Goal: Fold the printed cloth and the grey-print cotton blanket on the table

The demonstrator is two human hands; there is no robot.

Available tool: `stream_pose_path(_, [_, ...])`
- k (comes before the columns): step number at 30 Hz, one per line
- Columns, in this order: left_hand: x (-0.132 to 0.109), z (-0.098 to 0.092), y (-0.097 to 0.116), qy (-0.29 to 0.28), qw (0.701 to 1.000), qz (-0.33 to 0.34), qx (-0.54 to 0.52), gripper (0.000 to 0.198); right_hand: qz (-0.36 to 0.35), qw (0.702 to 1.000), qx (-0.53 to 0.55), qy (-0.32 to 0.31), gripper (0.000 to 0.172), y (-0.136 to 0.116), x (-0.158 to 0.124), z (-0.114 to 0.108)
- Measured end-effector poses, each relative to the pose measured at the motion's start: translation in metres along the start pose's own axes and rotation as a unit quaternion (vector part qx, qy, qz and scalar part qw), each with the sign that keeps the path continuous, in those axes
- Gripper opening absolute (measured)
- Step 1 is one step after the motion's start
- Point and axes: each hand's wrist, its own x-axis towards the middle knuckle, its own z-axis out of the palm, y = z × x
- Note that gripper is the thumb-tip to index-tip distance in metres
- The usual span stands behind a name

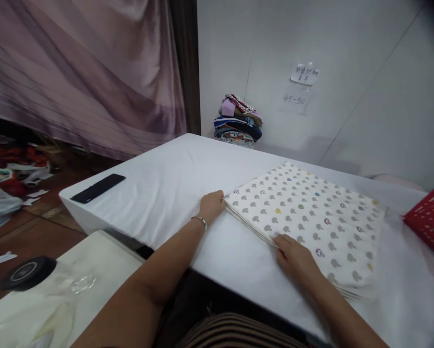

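Note:
A folded white cloth (pixel 292 208) printed with small grey mushroom-like shapes and a few coloured ones lies flat in layers on the white-covered table (pixel 173 179). At its left corner my left hand (pixel 213 205) is closed, pinching the layered edge between thumb and fingers. Along the near edge, my right hand (pixel 292 253) grips the layers, fingers on top and thumb hidden below. The cloth's far and right sides rest on the table, and its layered edges show on the near side.
A black flat phone-like object (pixel 98 188) lies at the table's left end. A stack of folded fabrics (pixel 237 121) stands by the wall. To the right is a red plastic basket (pixel 430 220). A white surface at lower left holds a round black object (pixel 28 273).

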Motion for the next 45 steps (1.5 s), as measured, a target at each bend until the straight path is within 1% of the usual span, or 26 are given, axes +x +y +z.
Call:
stream_pose_path(4, [-0.006, 0.000, -0.005, -0.004, 0.999, 0.022, -0.038, 0.017, 0.012, 1.000, -0.007, 0.000, 0.033, -0.004, -0.002, -0.001])
stream_pose_path(7, [-0.010, -0.001, -0.010, 0.015, 0.993, 0.060, -0.103, 0.025, 0.017, 1.000, -0.011, -0.006, 0.033, -0.005, -0.002, -0.002])
stream_pose_path(10, [-0.014, -0.002, -0.011, 0.041, 0.979, 0.142, -0.142, 0.035, 0.017, 1.000, -0.010, -0.005, 0.033, -0.005, -0.002, -0.002])
stream_pose_path(11, [-0.015, -0.001, -0.012, 0.043, 0.972, 0.177, -0.146, 0.038, 0.017, 1.000, -0.009, -0.001, 0.033, -0.004, -0.002, -0.001])
stream_pose_path(13, [-0.017, 0.000, -0.012, 0.029, 0.960, 0.240, -0.140, 0.041, 0.012, 1.000, -0.004, 0.008, 0.033, -0.003, -0.003, 0.000])
stream_pose_path(15, [-0.018, 0.001, -0.012, 0.008, 0.951, 0.279, -0.129, 0.039, 0.006, 1.000, -0.003, 0.016, 0.033, -0.003, -0.003, 0.001])
stream_pose_path(23, [-0.008, -0.010, -0.006, -0.043, 0.921, 0.381, -0.074, 0.019, -0.002, 1.000, -0.009, 0.022, 0.033, -0.003, -0.004, 0.003])
stream_pose_path(30, [-0.004, -0.009, -0.006, -0.053, 0.900, 0.427, -0.065, 0.016, -0.010, 1.000, -0.003, 0.021, 0.034, -0.002, -0.005, 0.002])
stream_pose_path(33, [-0.006, -0.009, -0.004, -0.048, 0.899, 0.430, -0.066, 0.016, -0.015, 1.000, 0.002, 0.009, 0.034, -0.003, -0.004, -0.001])
stream_pose_path(37, [-0.007, -0.008, -0.001, -0.047, 0.899, 0.430, -0.069, 0.017, -0.004, 1.000, 0.015, -0.006, 0.033, -0.004, -0.004, -0.004])
stream_pose_path(42, [-0.006, -0.006, -0.002, -0.040, 0.895, 0.439, -0.073, 0.021, -0.003, 1.000, 0.016, -0.006, 0.032, -0.007, -0.003, -0.008])
stream_pose_path(45, [-0.006, -0.006, -0.001, -0.025, 0.894, 0.444, -0.065, 0.026, 0.000, 1.000, 0.019, -0.012, 0.032, -0.008, -0.003, -0.009])
